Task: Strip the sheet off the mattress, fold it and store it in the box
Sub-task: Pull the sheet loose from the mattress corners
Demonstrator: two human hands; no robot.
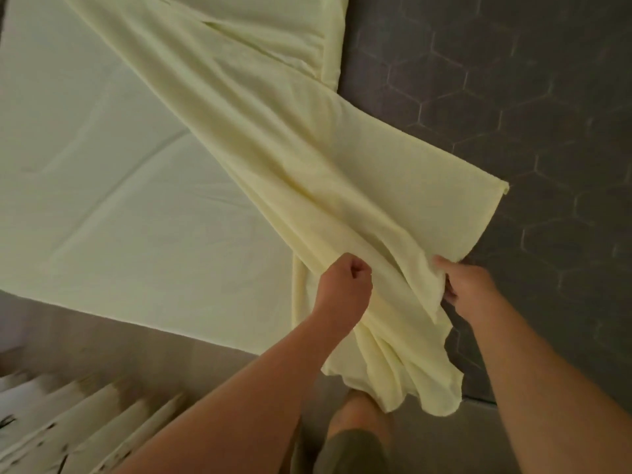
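A pale yellow sheet [307, 159] stretches in a long diagonal band from the top of the view down to my hands, lifted off the mattress [102, 186], which is the same pale colour and fills the left half. My left hand [345, 278] grips a bunched fold of the sheet in a fist. My right hand [468, 282] clutches the gathered edge beside it, fingers curled into the cloth. Below my hands the loose end of the sheet hangs in folds over my foot. No box is in view.
Dark hexagon-tiled floor [513, 97] lies to the right of the mattress. Pale wooden slats [68, 422] sit at the bottom left on a grey floor. My foot [355, 432] stands at the mattress corner.
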